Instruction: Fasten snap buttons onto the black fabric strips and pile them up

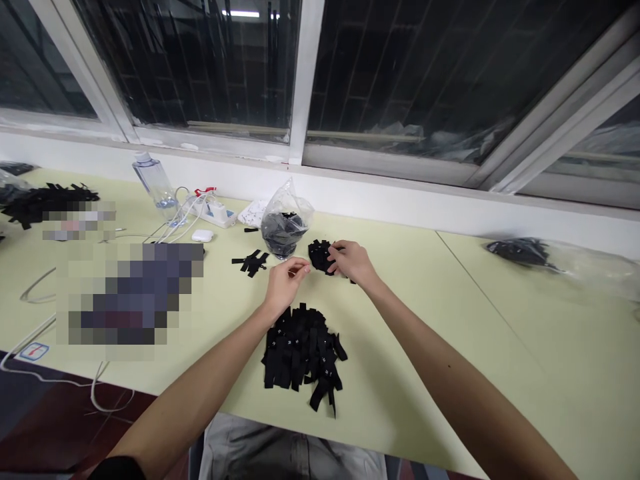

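Note:
Short black fabric strips, some with small white marks, lie in a large pile (303, 350) near the table's front edge. Over the table beyond it is my left hand (287, 283), thumb and fingers pinched together; whatever is between them is too small to make out. My right hand (353, 261) is at the right side of a smaller heap of black pieces (319, 255), its fingers bent and closed. What its fingertips grip is hidden against the black. To the left of my left hand lie several loose black strips (251, 263). Behind them a clear plastic bag (286, 223) holds more black pieces.
A water bottle (156, 183), a power strip (217, 212) with cables and a white earbud case (203, 235) stand at the back left. Another bag (530, 253) lies at the right by the wall. Farther left is another black heap (45, 200). A blurred-out area covers part of the left side.

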Demonstrator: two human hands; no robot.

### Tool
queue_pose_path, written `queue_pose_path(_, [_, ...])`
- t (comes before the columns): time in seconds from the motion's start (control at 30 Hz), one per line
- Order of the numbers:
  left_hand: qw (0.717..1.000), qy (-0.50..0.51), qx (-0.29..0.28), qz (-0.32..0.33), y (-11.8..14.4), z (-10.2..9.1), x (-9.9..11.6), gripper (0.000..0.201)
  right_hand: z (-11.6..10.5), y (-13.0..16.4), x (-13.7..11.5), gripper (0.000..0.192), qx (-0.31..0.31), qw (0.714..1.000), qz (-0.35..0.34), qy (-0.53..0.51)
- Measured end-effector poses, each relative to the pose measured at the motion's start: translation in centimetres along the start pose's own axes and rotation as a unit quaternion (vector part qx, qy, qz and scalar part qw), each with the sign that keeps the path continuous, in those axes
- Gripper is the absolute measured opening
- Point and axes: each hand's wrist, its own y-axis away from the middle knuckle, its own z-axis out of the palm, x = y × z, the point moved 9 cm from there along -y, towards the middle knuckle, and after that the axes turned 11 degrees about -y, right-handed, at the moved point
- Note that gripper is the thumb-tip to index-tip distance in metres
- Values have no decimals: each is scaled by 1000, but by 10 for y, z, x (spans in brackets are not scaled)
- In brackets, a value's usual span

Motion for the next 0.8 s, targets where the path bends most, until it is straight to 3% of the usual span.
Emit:
queue_pose_path(0.13, [1000, -5, 1, 4, 2, -2, 3, 21, 1, 26, -28, 14, -43, 988, -85, 123])
queue_pose_path(0.27, [1000, 5, -1, 13, 3, -3, 6, 24, 34, 68, -32, 18, -209, 958, -132, 143])
queue_pose_path(0.37, [1000, 3, 1, 12, 4, -3, 6, 25, 48, 95, -22, 19, -284, 940, -145, 124])
queue_pose_path(0.57, [1000, -10, -4, 18, 4, 0, 5, 27, 41, 108, 5, 18, -306, 943, -102, 77])
queue_pose_path(0.67, [1000, -14, -8, 17, 4, 2, 4, 28, 30, 110, 7, 15, -309, 944, -84, 79])
queue_pose_path(0.8, [1000, -17, -12, 17, 4, 2, 5, 29, 21, 117, 8, 16, -358, 930, -47, 67])
